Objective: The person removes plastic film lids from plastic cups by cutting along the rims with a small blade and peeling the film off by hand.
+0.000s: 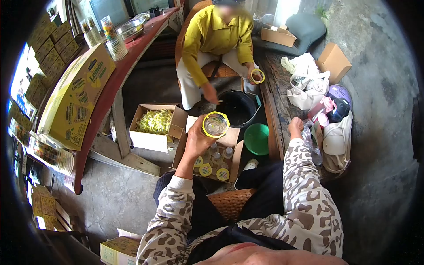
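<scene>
My left hand (197, 139) is wrapped round a clear plastic cup (215, 125) with a yellow rim, held above an open cardboard box (236, 161). Several clear bottles or cups with yellow labels (216, 164) stand in that box. Off to the right, my right hand (295, 128) is closed beside a clear plastic bag (312, 148) on the wooden bench. What its fingers hold, if anything, is hidden.
Across from me sits a person in a yellow jacket (216, 35), holding a yellow-rimmed cup (257, 76) over a black bucket (238, 110). Around us are a box of yellow strips (154, 121), a green basin (256, 139), a red-edged table (99, 119) and bags (304, 84).
</scene>
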Available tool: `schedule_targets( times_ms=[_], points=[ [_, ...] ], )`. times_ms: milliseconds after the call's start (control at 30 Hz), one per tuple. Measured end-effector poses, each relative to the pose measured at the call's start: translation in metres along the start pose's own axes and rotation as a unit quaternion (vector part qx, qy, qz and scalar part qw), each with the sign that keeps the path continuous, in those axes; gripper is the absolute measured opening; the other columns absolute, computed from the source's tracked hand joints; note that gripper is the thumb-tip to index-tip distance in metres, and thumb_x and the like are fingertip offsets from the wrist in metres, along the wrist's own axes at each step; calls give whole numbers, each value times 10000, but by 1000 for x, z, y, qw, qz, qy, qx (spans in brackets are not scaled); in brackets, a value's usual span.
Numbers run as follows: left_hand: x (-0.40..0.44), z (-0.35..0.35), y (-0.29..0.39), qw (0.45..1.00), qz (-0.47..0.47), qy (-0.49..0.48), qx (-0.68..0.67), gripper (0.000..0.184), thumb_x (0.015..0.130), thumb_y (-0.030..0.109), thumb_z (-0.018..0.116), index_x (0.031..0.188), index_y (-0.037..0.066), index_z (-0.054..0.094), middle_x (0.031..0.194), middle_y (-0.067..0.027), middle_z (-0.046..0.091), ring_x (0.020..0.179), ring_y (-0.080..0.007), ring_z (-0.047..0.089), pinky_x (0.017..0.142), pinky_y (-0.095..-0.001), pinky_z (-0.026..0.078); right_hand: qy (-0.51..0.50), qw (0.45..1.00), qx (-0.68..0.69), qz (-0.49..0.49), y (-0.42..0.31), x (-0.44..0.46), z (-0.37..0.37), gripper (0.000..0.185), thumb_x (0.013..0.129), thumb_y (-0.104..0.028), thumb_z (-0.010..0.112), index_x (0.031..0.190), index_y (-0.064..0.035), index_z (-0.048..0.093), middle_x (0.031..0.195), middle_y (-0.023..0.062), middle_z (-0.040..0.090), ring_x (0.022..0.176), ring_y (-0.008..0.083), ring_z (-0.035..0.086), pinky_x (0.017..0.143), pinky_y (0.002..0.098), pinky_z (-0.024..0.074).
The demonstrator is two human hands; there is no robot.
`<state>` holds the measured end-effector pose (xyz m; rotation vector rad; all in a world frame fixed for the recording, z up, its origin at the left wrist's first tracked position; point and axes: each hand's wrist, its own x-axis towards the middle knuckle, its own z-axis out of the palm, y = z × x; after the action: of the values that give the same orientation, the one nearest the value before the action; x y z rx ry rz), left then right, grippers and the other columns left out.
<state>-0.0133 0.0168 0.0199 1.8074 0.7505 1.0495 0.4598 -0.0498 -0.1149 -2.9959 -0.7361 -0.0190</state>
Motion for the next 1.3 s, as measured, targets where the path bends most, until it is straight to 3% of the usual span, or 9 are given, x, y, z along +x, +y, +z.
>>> schedule_targets(
  times_ms=[100, 200, 300, 467, 667, 833, 967, 1133, 1300],
  points=[
    [0, 0, 7, 1000, 17, 14, -7, 554, 733, 96, 868, 1215, 4, 612, 1101, -118, 709, 1029, -182, 677, 916, -319, 525, 5, 999, 29, 29, -4, -5, -12, 208, 904, -68, 652, 1082, -86, 756, 1215, 137, 703, 1165, 308, 662, 912, 416, 572],
    [1, -1, 4, 1000, 0, 8, -14, 554, 749, 112, 862, 1220, -5, 594, 1157, -102, 688, 1084, -165, 648, 965, -322, 504, -45, 996, 81, -14, -10, -9, -28, 291, 787, -205, 824, 1037, -72, 757, 1179, 149, 711, 1090, 344, 686, 899, 432, 564],
    [2, 1, -4, 1000, -2, 12, -28, 568, 761, 158, 873, 1218, -10, 580, 1156, -116, 678, 1088, -178, 644, 965, -324, 508, 7, 956, 213, -203, -15, -7, -14, 364, 661, -270, 896, 917, -50, 758, 903, 175, 737, 892, 319, 717, 802, 409, 550],
    [-1, 2, -13, 999, -13, 33, -6, 643, 758, 189, 884, 1254, -20, 533, 1169, -134, 645, 1107, -195, 625, 972, -328, 511, -143, 840, 431, -296, -72, -89, -65, 205, 815, -156, 794, 917, 4, 715, 801, 50, 705, 744, 117, 619, 675, 307, 490],
    [-6, 9, -17, 999, 0, 34, -34, 836, 825, 70, 805, 1476, 29, 282, 1336, -168, 506, 1159, -247, 608, 963, -358, 548, -226, 763, 513, -321, -113, -187, -95, 156, 872, -102, 737, 976, 13, 717, 857, 69, 725, 779, 107, 633, 727, 270, 494],
    [-8, 18, -1, 1000, 9, -1, 3, 370, 824, 70, 769, 1184, 87, 686, 1450, -173, 406, 1212, -316, 597, 932, -381, 583, -167, 726, 592, -307, -118, -213, -88, 155, 865, -66, 753, 992, 3, 697, 829, 57, 709, 761, 78, 627, 688, 256, 504],
    [-11, 34, -15, 998, 53, -13, 39, 328, 781, 117, 816, 1102, 131, 751, 1439, -171, 435, 1333, -387, 457, 1048, -506, 466, -110, 727, 585, -342, -118, -214, -92, 138, 866, -37, 747, 989, -5, 694, 851, 57, 706, 743, 84, 630, 662, 247, 508],
    [-22, 42, 3, 978, 96, -8, 187, 273, 747, 125, 825, 1013, 176, 789, 1328, -134, 529, 1265, -334, 413, 1069, -464, 371, -52, 707, 593, -381, -120, -219, -97, 123, 859, 15, 734, 969, -1, 681, 896, 76, 703, 766, 120, 667, 671, 268, 531],
    [-24, 45, 0, 963, 123, 31, 239, 160, 745, 124, 828, 899, 111, 785, 984, -59, 637, 1232, -332, 483, 1045, -478, 381, -13, 715, 588, -379, -119, -223, -101, 134, 845, 38, 727, 955, -19, 675, 871, 72, 674, 740, 150, 666, 663, 280, 535]
  ],
)
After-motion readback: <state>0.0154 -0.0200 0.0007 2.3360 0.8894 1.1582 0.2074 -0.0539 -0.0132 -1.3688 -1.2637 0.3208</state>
